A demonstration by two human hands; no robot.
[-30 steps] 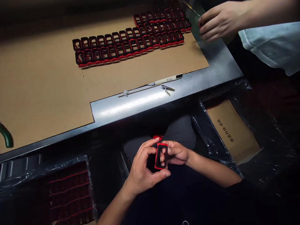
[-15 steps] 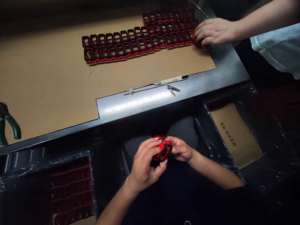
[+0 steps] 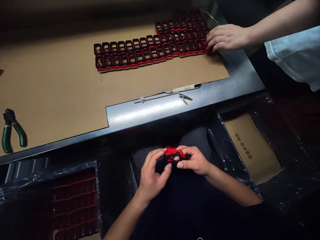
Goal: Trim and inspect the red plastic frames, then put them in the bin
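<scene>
Over my lap, a red and black plastic frame part (image 3: 172,153) with an opening through it is held between both hands. My left hand (image 3: 153,171) grips its left end, fingers on top and thumb below. My right hand (image 3: 196,160) pinches the right end between thumb and fingers; one fingertip shows in the opening. On the cardboard-covered table, rows of similar red and black frame parts (image 3: 136,57) stand packed side by side. A co-worker's hand (image 3: 225,37) touches the right end of the front row.
Green-handled pliers (image 3: 11,130) lie at the left on the cardboard (image 3: 57,86). A knife marked A55 (image 3: 186,88), a thin stick (image 3: 150,99) and small metal pieces (image 3: 185,98) lie near the metal edge. Plastic-lined boxes stand left, with rows of parts (image 3: 75,195), and right, with cardboard (image 3: 252,150).
The frame part has been turned in my hands, its opening now lying more level. My left fingers have moved back to its left end. The view has shifted slightly.
</scene>
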